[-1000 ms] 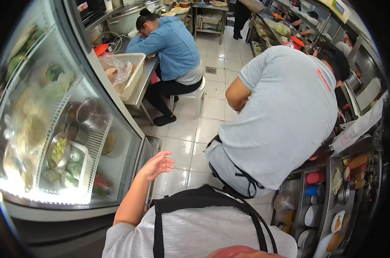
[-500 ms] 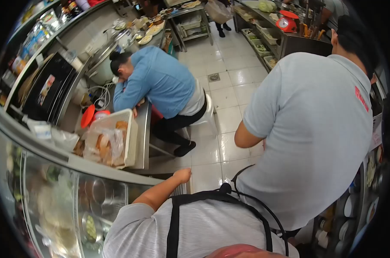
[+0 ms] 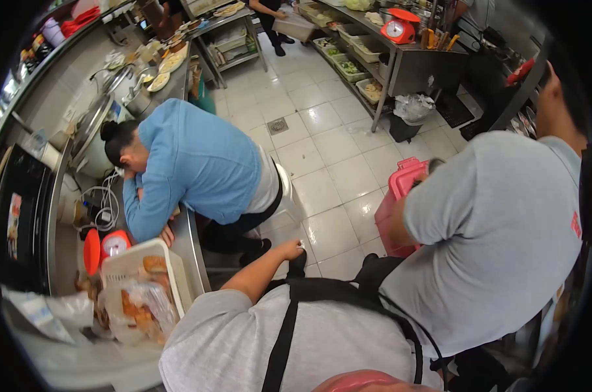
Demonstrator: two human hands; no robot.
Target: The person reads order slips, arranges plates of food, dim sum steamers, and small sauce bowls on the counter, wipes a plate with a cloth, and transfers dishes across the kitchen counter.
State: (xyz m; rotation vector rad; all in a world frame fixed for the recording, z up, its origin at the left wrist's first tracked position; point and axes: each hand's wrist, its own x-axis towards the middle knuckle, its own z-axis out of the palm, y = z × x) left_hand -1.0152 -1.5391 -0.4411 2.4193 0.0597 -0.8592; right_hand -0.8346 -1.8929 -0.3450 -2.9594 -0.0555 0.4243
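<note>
My left hand [image 3: 289, 249] is held out in front of my grey shirt and black apron straps, over the tiled floor. Its fingers are curled in and I see nothing in it. It hangs just right of the steel counter's edge [image 3: 195, 258] and close to the dark shoe of a person in a blue shirt [image 3: 198, 163], who leans on that counter with head on forearm. A white basket [image 3: 178, 274] holding a plastic bag of browned food [image 3: 139, 304] stands on the counter to the hand's left. My right hand is out of view.
A person in a grey shirt [image 3: 505, 222] stands close on my right beside a pink container [image 3: 400, 196]. A small red scale [image 3: 113, 243] and cables lie on the counter. Farther off are steel shelves with trays [image 3: 351, 68], a red scale [image 3: 400, 26] and a floor drain [image 3: 278, 124].
The view has swung up from the glass display fridge to the counter and aisle. My left hand went from spread fingers to curled. The grey-shirted person now stands nearer on my right.
</note>
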